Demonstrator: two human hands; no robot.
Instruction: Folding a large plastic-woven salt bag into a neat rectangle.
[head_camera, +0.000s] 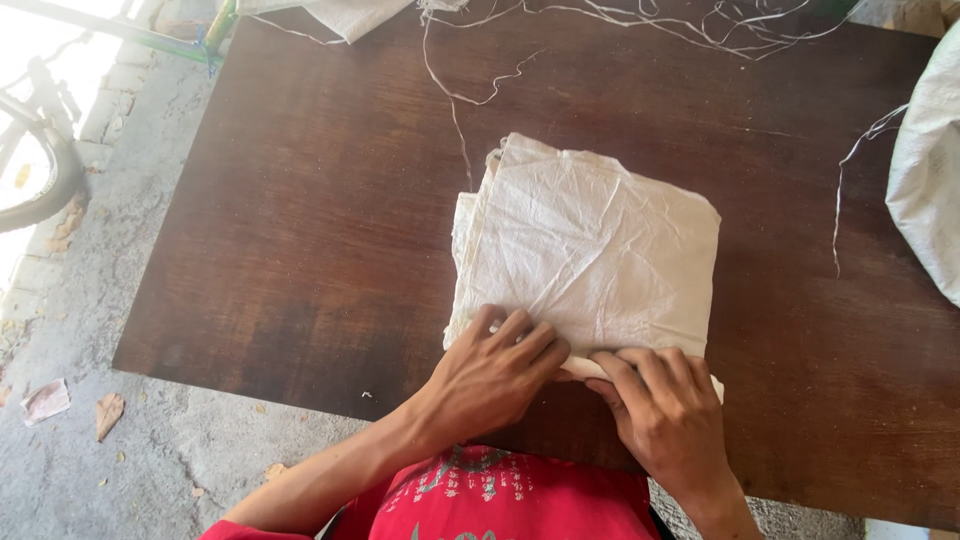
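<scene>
Both hands, left hand (495, 370) and right hand (665, 400), press flat with fingers together on the near edge of one folded white sack (590, 245), mid-table. One brown table (300, 230) has bare room left and far; another sack (930, 170) lies right.

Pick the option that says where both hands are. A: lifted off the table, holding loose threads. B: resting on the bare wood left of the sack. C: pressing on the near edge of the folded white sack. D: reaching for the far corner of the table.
C: the left hand and right hand lie side by side on the near edge of the folded white sack on the table.
</scene>
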